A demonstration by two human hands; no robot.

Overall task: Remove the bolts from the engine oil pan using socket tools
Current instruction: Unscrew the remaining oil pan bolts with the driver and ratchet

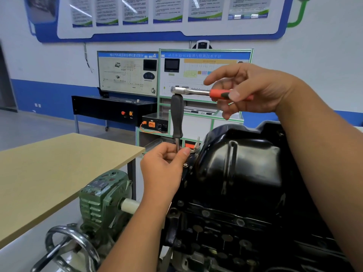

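Nearest me, at 7 o'clock, the chrome handwheel (68,246) and the green gearbox (102,195) of the engine stand sit low and clear of my arms. The wooden worktop (59,169) at 9 o'clock is bare.

My left hand (165,169) is pinched together around the thin steel shaft of the extension driver (177,118), just above a bolt (185,165) on the flange of the black oil pan (241,169), which fills the view from 3 to 5 o'clock. I cannot see the socket itself; my fingers cover the tip, so I cannot tell whether it is fully seated on a bolt head.

Farther up, at 1 o'clock, my right hand (253,89) is closed loosely on the orange grip of the ratchet (198,92), thumb and a few fingers only, the index finger stretched out above it. The ratchet head sits on top of the black driver handle.

My worries: the stack is tall, so a sideways pull from the ratchet could tilt the shaft and let the socket ride off and round the bolt. My loose right grip could slip when the bolt breaks free. A freed bolt could drop down into the engine block (225,228) below the pan.
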